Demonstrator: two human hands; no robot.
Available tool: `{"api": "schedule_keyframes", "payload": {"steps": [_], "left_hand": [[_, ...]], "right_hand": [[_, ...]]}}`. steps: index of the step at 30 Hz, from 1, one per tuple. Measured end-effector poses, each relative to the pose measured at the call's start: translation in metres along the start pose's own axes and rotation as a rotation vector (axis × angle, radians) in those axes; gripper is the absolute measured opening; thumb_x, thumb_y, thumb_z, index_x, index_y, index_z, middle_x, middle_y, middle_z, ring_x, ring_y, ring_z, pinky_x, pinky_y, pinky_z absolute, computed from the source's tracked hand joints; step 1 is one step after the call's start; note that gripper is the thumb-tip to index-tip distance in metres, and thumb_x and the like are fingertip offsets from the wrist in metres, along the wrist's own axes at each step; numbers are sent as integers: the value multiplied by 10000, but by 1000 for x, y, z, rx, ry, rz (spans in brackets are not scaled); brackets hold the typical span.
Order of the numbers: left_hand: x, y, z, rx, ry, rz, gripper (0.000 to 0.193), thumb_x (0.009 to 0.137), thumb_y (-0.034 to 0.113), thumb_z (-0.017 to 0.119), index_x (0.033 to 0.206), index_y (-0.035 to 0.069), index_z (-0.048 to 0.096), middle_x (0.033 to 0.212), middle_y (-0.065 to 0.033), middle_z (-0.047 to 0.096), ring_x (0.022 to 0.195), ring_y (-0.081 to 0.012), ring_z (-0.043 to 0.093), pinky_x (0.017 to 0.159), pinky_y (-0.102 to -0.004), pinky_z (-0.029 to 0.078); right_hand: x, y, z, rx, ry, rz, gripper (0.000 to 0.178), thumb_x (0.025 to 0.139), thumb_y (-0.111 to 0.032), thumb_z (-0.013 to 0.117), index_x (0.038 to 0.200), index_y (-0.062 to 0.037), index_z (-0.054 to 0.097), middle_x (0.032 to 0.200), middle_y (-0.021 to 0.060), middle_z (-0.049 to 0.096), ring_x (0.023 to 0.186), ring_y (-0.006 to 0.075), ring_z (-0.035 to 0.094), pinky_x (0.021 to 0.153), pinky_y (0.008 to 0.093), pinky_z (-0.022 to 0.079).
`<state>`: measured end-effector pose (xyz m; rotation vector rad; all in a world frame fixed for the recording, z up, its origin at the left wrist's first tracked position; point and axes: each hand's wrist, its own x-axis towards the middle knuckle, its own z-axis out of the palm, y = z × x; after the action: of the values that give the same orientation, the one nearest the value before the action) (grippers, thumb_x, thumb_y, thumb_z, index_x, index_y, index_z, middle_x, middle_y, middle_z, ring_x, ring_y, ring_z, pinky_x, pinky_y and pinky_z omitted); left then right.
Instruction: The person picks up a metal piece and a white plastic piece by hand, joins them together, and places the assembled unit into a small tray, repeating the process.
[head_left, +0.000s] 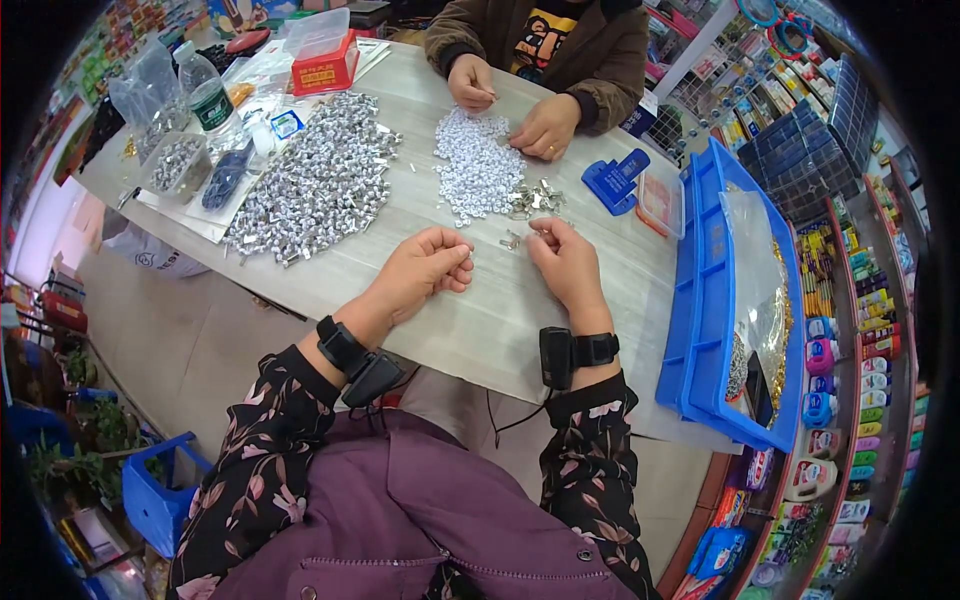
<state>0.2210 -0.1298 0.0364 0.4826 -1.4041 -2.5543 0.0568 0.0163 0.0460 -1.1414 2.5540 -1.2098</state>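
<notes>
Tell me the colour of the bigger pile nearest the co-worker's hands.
The bigger pile is white, seen best in the head view.

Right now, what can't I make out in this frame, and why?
All in the head view:
Left hand: its curled fingers hide whatever may lie inside the grasp.
Right hand: anything it may pinch is too small to tell.
White pieces: too small for fine detail.
Co-worker: head cut off by the top edge.
</notes>
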Motion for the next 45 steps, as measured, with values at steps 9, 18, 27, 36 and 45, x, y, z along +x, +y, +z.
{"api": "schedule_keyframes", "payload": {"steps": [9, 18, 27, 36, 45], "left_hand": [[-1, -1, -1, 21, -1, -2, 122, 895, 150, 551, 978, 61, 553, 833, -22, 589, 709, -83, 576, 619, -200, 471], [-1, -1, 1, 36, 30, -9, 119, 888, 145, 561, 974, 63, 556, 840, -27, 593, 712, -89, 582, 623, -201, 472], [4, 2, 2, -35, 61, -40, 110, 885, 132, 561, 962, 52, 556, 820, -27, 594, 692, -83, 586, 613, -195, 494], [6, 3, -2, -111, 27, -43, 107, 885, 129, 560, 956, 50, 555, 809, -23, 596, 680, -78, 588, 591, -191, 502], [5, 4, -7, -225, -1, 0, 105, 889, 109, 547, 962, 33, 549, 816, -48, 599, 698, -106, 601, 611, -209, 516]], "right_hand": [[-2, -10, 2, -193, -37, -71, 173, 762, -228, 635, 860, -87, 655, 740, 49, 618, 657, 176, 594, 597, 287, 461], [-3, -14, 4, -188, -45, -69, 153, 762, -202, 625, 821, -62, 643, 741, 45, 620, 649, 148, 593, 596, 271, 462], [-1, -6, 17, 664, -97, 38, 111, 793, -55, 613, 894, -10, 602, 787, 16, 619, 705, 71, 574, 620, 203, 450], [-20, -42, 23, 862, -382, 54, 112, 824, -44, 618, 921, 0, 584, 835, 22, 618, 733, 67, 569, 663, 197, 451], [-19, -40, 22, 911, -410, 113, 123, 831, -60, 621, 931, 4, 589, 850, 27, 623, 735, 72, 569, 651, 188, 440]]}}
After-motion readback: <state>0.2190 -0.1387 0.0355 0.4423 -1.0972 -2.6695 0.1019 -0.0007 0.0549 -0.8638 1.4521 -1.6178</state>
